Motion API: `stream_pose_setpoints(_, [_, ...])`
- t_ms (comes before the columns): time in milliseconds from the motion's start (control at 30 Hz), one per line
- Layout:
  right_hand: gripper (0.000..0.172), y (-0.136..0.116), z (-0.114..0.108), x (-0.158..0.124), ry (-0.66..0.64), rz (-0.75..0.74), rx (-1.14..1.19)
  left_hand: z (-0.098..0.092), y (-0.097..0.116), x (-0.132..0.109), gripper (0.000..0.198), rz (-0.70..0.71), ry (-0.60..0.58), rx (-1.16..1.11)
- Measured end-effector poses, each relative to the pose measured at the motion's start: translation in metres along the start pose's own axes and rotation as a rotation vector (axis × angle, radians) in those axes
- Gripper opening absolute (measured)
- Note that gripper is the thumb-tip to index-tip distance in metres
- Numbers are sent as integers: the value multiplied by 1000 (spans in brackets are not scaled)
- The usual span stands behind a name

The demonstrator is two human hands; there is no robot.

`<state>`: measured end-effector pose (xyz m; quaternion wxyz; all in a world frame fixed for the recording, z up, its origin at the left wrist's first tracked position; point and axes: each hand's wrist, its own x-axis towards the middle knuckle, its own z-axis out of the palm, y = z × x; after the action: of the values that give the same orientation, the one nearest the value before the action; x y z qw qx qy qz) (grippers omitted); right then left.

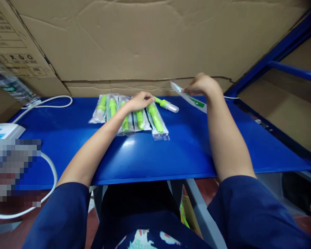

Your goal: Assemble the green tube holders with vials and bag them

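Note:
Over the right end of a row of packets is my left hand (141,101), fingers curled and their tips closed at the handle end of a loose lime-green plastic stick with a clear tip (168,105). Several similar green sticks in clear bags lie side by side on the blue table; the rightmost bagged stick (155,119) is just below my fingertips, the leftmost bagged stick (101,109) farther off. Raised above the table to the right, my right hand (203,85) pinches a flat clear plastic bag with green print (197,102), slightly blurred.
A cardboard wall (134,41) stands behind the blue table (155,159). To the left are a clear plastic bottle (12,84), a white power strip (6,130) and a looping white cable (52,166). A blue metal frame (295,71) borders the right side.

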<state>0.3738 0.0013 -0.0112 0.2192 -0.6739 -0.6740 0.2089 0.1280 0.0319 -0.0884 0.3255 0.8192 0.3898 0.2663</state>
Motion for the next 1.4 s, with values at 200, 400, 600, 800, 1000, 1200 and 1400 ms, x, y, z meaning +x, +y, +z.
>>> stream_pose_setpoints(200, [23,-37,34,-5,-225,-242,352,2,23,-3,42,-137,61,-594])
stream_pose_setpoints(400, [12,-43,36,0,-225,-420,373,-10,10,3,18,-273,269,-712])
stream_pose_setpoints(600, [21,-12,27,15,-67,85,-178,-18,-12,6,15,-338,396,-710])
stream_pose_setpoints(800, [23,8,46,28,-320,126,-200,-20,-20,3,23,-293,320,-647])
stream_pose_setpoints(1000, [20,11,22,21,-307,253,-104,-23,-18,-2,23,-294,307,-676])
stream_pose_setpoints(1200, [21,15,-36,-8,-164,115,86,-21,-12,-4,29,-336,326,-746])
stream_pose_setpoints(1400, [32,12,-56,-25,-61,-89,231,-20,-15,-3,36,-270,190,-713])
